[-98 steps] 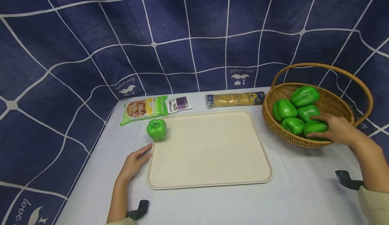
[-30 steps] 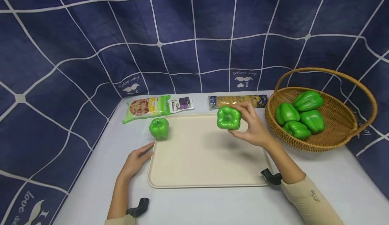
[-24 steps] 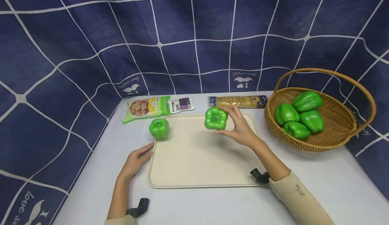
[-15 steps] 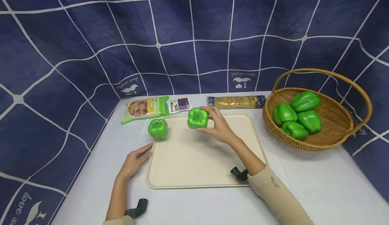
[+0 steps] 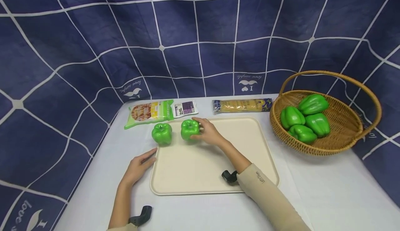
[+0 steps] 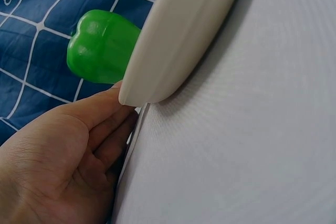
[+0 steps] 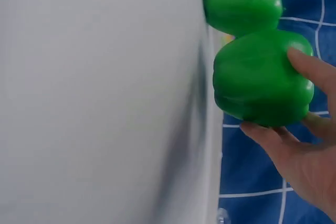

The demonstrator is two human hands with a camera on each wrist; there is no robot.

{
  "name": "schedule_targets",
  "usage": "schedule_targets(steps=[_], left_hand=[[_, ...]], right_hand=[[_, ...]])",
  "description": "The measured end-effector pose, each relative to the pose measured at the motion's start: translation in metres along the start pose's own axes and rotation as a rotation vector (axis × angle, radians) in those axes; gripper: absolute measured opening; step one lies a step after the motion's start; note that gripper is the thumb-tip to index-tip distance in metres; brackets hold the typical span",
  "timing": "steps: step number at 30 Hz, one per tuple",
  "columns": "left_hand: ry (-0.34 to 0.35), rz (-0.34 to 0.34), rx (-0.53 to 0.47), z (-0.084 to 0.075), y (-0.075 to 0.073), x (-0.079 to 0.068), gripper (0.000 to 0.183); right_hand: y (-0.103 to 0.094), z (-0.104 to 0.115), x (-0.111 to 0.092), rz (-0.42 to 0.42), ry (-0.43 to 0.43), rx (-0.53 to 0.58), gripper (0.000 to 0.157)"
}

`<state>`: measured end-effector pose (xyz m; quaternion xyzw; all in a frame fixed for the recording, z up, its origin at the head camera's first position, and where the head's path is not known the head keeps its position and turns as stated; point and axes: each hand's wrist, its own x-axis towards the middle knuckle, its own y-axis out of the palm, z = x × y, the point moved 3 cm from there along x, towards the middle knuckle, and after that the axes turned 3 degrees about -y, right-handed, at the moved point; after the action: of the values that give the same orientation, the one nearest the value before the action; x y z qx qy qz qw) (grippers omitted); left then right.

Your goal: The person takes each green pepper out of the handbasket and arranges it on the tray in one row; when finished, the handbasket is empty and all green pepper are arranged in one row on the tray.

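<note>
The right hand [image 5: 208, 132] held one pepper [image 5: 188, 129] in its grip, over the tray [image 5: 215, 170] near another pepper [image 5: 161, 134], apparently placing it, so gentle release seemed needed next, while the relaxed left hand [image 5: 137, 167] touched the tray.

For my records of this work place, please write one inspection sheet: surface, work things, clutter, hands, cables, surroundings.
Surface: white table, lightly creased.
Work things: tray on the table; corner pepper upright at its back left corner; held pepper just right of that, contact with the tray unclear; basket at right with four peppers.
Clutter: green bag, packet and yellow pack, behind the tray.
Hands: left hand touches the tray's left rim; right hand grips the held pepper.
Cables: nothing seen.
Surroundings: blue cloth with white lines, behind and at both sides.
</note>
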<state>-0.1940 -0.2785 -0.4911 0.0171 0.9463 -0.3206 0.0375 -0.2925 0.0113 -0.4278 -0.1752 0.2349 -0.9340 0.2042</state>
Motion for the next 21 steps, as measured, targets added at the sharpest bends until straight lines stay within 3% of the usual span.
schedule_targets(steps=[5,13,21], left_hand=[[-0.004,-0.002,0.012,0.001,0.000,-0.001,0.046],[0.034,-0.003,-0.005,0.001,-0.002,0.000,0.047],[0.023,0.000,-0.009,0.002,0.000,0.001,0.047]], right_hand=[[0.011,-0.002,0.004,0.035,0.018,0.017,0.079],[0.027,-0.001,0.014,0.021,-0.018,0.053,0.079],[0.035,0.002,0.016,0.022,-0.027,0.062,0.079]])
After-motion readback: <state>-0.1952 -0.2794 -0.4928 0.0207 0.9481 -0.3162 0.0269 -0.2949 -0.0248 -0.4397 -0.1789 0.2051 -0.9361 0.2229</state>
